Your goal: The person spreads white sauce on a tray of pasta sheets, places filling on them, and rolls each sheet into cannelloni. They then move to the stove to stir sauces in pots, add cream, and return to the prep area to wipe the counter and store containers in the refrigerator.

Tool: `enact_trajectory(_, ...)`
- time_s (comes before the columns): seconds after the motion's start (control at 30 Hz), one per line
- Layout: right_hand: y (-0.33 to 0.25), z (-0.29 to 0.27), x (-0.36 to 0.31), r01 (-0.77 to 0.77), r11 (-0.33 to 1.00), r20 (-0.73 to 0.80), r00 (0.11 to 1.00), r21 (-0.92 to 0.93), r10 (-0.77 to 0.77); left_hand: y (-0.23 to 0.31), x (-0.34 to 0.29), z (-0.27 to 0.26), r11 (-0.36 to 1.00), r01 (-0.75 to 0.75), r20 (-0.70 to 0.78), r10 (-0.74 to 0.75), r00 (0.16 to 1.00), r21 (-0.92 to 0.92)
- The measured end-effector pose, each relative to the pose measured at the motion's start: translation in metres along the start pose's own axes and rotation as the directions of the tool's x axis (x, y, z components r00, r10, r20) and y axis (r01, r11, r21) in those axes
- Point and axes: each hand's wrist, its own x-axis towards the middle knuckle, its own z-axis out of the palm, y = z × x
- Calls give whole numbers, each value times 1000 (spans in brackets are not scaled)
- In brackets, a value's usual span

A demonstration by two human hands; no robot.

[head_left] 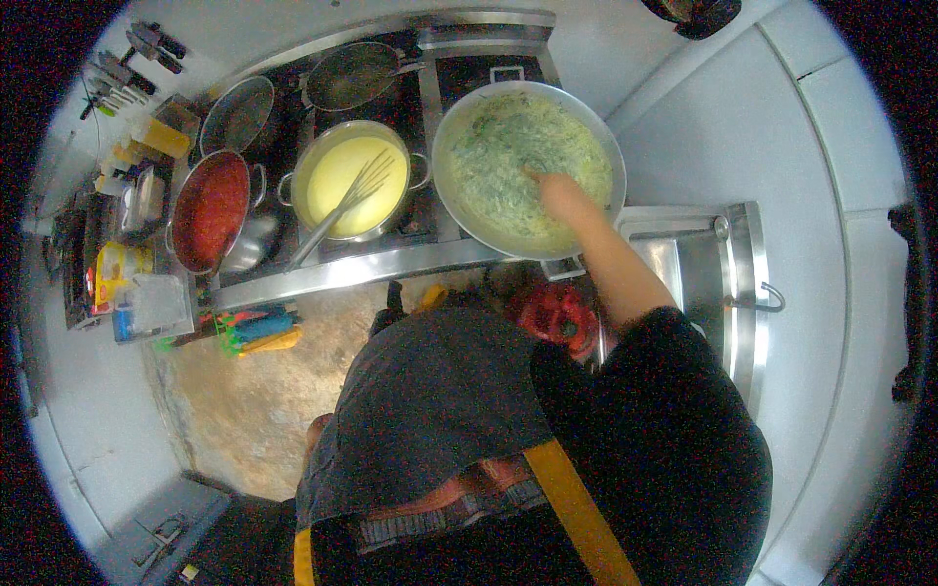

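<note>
At the stove's right, my right hand (563,197) reaches over a wide metal pan (618,161) of pale green, creamy food with darker green shreds. The fingers look curled together, low over the food; whatever they hold, if anything, I cannot make out. To the left of that pan is a two-handled pot (300,207) with smooth yellow liquid. A metal whisk (337,213) leans in it, its handle over the pot's near rim. Beside my apron shows a small patch of my left hand (318,428), with its fingers hidden.
A pot of red sauce (208,210) stands at the stove's left. Two dark pans, one a frying pan (350,76), sit behind. Containers (156,303) crowd the left side, with knives (154,44) on the wall above. A steel sink unit (752,293) lies to the right.
</note>
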Motion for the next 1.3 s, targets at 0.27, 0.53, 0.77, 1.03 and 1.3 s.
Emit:
enact_trajectory(0.27, 45, -36, -86, -46, 962, 114, 990, -269, 79, -16, -5, 19, 994, -26, 81, 18, 997, 104)
enact_trajectory(0.53, -59, -65, -96, -33, 982, -162, 987, -187, 3, -20, 0, 28, 748, -454, 230, 391, 891, 485)
enact_trajectory(0.77, -291, -32, -37, 588, 775, -234, 807, 231, -543, 85, -10, -17, 1000, -26, -49, 27, 998, 15)
enact_trajectory(1.03, -410, -4, 25, 625, 779, -112, 772, -39, -625, -6, 59, -57, 776, -498, 78, 511, 856, 388)
enact_trajectory(1.3, -350, -68, -5, 323, 931, -459, 862, 168, -216, -173, 76, -139, 782, -306, -2, 366, 931, 543)
